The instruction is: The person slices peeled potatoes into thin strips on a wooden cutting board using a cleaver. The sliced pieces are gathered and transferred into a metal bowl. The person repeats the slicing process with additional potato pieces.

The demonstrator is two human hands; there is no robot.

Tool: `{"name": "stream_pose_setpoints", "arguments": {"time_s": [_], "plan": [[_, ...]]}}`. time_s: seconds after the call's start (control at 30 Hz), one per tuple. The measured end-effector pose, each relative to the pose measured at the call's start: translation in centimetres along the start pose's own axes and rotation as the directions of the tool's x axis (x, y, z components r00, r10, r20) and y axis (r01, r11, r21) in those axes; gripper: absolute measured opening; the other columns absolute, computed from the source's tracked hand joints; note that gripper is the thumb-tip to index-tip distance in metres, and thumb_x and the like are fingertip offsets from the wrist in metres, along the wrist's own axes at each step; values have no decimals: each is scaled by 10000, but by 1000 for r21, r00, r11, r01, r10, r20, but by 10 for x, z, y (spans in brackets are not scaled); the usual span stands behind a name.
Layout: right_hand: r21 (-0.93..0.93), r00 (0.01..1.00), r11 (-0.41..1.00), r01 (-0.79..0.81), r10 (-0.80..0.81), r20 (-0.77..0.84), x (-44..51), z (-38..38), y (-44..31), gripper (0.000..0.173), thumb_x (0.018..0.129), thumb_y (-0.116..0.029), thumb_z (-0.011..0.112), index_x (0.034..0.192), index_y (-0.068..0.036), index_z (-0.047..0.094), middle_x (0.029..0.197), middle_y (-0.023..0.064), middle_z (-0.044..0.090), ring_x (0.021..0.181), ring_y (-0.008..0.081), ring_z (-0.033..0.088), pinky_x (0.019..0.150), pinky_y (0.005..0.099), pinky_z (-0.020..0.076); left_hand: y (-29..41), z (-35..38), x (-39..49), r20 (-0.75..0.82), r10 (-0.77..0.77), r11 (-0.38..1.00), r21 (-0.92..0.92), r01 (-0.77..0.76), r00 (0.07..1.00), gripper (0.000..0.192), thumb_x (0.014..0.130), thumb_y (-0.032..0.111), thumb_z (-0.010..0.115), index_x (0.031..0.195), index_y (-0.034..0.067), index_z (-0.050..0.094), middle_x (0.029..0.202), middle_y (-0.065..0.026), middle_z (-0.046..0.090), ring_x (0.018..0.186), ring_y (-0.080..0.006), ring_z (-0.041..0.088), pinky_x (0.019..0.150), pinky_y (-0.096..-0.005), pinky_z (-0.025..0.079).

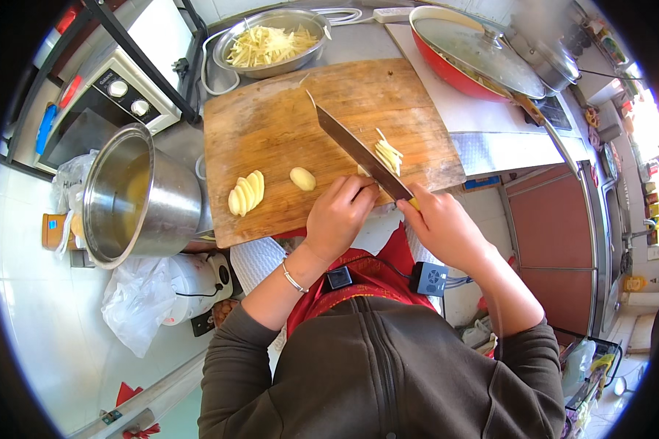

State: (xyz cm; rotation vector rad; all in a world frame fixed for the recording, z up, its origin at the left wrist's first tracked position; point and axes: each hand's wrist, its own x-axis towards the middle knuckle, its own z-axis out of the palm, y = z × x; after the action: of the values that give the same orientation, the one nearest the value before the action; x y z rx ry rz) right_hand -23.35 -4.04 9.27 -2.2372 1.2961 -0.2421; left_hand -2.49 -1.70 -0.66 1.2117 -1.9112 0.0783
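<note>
My right hand (436,222) grips the yellow handle of a kitchen cleaver (357,148). Its wide blade slants across the wooden cutting board (274,126). My left hand (345,211) presses its bent fingers on a pale piece of potato (363,170), mostly hidden beside the blade. Thin potato strips (388,155) lie in a small pile on the blade's right side. Left of my hand sits one potato piece (302,179), apart from the rest. A fanned row of potato slices (246,193) rests near the board's left edge.
Behind the board stands a metal bowl (241,67) heaped with potato strips. A red pan with a glass lid (472,46) is at the back right, its long handle (560,145) jutting toward me. A deep steel pot (170,200) and a microwave oven (107,104) flank the board's left.
</note>
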Motion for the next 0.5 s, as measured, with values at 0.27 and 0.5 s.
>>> {"name": "stream_pose_setpoints", "arguments": {"time_s": [0.27,0.5], "plan": [[191,998,980,-57,55,11,22,4,10,315,1141,-240,614,1021,51,604,689,196,674,595,346,681,567,460,526,-6,-6,3,57,-38,994,-100,44,998,176,884,43,774,1059,19,764,1096,-80,718,1020,-286,720,852,-397,617],[245,996,965,-90,94,-3,12,2,14,319,1127,-246,631,1038,60,623,746,297,668,775,510,698,703,531,541,-5,-4,0,37,-29,998,-60,31,999,211,846,9,743,1055,12,763,1094,-87,718,1034,-287,729,863,-391,622]]}}
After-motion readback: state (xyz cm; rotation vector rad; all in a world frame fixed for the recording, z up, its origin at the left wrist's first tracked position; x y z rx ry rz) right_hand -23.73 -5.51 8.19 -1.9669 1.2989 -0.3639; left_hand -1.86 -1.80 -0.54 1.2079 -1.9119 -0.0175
